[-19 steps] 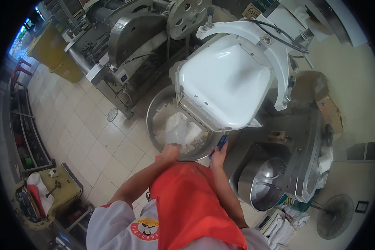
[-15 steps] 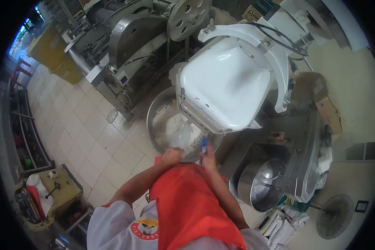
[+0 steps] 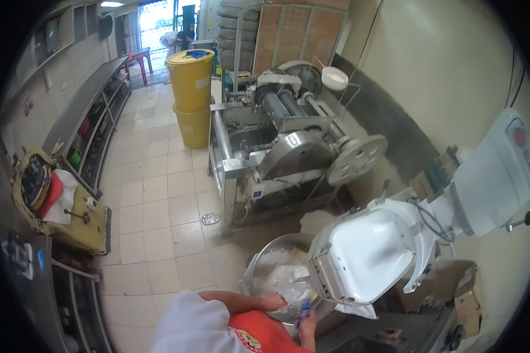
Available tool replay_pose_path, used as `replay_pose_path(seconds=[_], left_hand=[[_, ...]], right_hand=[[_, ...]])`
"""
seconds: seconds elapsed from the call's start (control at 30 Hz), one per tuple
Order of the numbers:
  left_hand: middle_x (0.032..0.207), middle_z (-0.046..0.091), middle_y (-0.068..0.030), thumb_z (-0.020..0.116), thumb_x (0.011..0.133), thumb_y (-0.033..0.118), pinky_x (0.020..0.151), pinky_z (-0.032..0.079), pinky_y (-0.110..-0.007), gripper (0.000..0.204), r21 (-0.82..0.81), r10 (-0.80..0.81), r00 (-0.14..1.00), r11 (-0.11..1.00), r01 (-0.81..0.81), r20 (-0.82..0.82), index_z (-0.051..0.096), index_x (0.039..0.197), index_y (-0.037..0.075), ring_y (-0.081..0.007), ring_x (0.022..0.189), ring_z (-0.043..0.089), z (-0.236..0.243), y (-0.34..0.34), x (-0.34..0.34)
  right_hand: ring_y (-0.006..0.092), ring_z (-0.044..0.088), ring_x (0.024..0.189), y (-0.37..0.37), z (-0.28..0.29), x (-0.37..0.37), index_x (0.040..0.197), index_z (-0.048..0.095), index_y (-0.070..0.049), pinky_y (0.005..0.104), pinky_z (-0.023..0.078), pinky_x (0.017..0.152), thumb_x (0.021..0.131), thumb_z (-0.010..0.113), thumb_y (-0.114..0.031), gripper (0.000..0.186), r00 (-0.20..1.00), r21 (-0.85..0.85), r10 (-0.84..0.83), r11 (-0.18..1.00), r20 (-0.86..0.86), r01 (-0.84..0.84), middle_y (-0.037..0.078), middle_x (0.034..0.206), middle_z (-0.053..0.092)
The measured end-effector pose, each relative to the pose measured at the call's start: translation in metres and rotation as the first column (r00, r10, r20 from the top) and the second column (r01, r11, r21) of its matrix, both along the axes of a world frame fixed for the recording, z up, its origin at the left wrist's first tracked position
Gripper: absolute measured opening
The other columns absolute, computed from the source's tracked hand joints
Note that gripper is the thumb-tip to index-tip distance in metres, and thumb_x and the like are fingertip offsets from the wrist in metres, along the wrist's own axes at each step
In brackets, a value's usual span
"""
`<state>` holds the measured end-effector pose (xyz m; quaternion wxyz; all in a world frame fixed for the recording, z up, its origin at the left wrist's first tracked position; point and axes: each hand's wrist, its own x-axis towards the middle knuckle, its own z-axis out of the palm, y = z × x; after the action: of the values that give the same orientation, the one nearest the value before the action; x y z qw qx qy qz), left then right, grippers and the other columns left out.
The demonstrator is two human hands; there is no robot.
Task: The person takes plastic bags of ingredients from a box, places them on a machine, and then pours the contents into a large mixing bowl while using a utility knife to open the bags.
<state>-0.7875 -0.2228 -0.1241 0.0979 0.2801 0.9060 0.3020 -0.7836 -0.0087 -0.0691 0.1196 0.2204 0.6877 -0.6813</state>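
A large steel bowl (image 3: 249,282) holding white powder (image 3: 277,265) sits at the bottom centre, partly under the white enamel machine head (image 3: 368,253). My left hand (image 3: 271,301) is at the bowl's near side, closed on what looks like a translucent plastic bag (image 3: 291,290) lying over the powder. My right hand (image 3: 307,329) grips a blue-handled tool (image 3: 305,312), too small to identify, at the bowl's right rim. My red apron (image 3: 256,326) is just below both hands.
A steel roller machine (image 3: 291,156) stands ahead. Stacked yellow bins (image 3: 188,88), steel shelving (image 3: 109,106) and an olive machine (image 3: 88,232) line the aisle. A bent-over person (image 3: 174,41) is near the far doorway. A cardboard box (image 3: 468,300) lies at the right.
My view has tilted up and turned left, bringing the aisle and doorway into sight. The blue tool briefly dropped toward the bowl's middle and stays low in my right hand.
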Motion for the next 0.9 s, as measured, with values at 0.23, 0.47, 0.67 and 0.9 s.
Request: replay_pose_path(seconds=[0.23,0.47,0.67,0.9], left_hand=[[0.082,0.066,-0.0166,0.056,0.074,0.012,0.073,0.052,-0.047,0.013,-0.027,0.121,0.993,0.992,-0.121,-0.007,0.063,0.083,0.005,-0.0356,0.082,0.066,0.021,-0.013,0.01],[0.084,0.066,-0.0165,0.057,0.076,0.014,0.074,0.051,-0.048,0.014,-0.071,0.137,0.99,0.988,-0.137,-0.017,0.063,0.084,0.005,-0.0361,0.084,0.066,0.021,0.003,0.023],[0.086,0.066,-0.0177,0.054,0.078,0.012,0.075,0.052,-0.048,0.014,-0.07,0.201,0.98,0.977,-0.2,-0.005,0.063,0.085,0.004,-0.0378,0.085,0.065,0.026,0.016,0.038],[0.087,0.066,-0.018,0.053,0.077,0.012,0.074,0.052,-0.048,0.014,-0.021,0.343,0.939,0.939,-0.344,-0.025,0.063,0.084,0.005,-0.0376,0.084,0.065,0.055,0.033,0.029]], right_hand=[[0.0162,0.048,0.046,0.003,-0.007,-0.01,0.148,0.018,-0.027,0.0312,0.042,0.039,0.091,0.037,0.003,0.067,0.992,-0.038,0.014,0.999,0.122,-0.01,0.008,0.068,0.051],[0.0147,0.047,0.044,0.008,-0.03,-0.009,0.148,0.015,-0.023,0.0299,0.041,0.036,0.087,0.04,0.006,0.072,0.929,-0.141,0.358,0.929,0.096,-0.343,0.008,0.069,0.05],[0.0153,0.048,0.043,0.031,-0.018,-0.021,0.148,0.017,-0.02,0.0297,0.042,0.036,0.087,0.04,0.006,0.07,0.909,-0.088,0.417,0.906,0.013,-0.415,0.009,0.071,0.052],[0.0157,0.048,0.046,0.061,-0.005,-0.014,0.148,0.018,-0.022,0.0303,0.04,0.036,0.092,0.039,0.002,0.064,0.964,-0.123,0.226,0.97,0.139,-0.209,0.01,0.072,0.052]])
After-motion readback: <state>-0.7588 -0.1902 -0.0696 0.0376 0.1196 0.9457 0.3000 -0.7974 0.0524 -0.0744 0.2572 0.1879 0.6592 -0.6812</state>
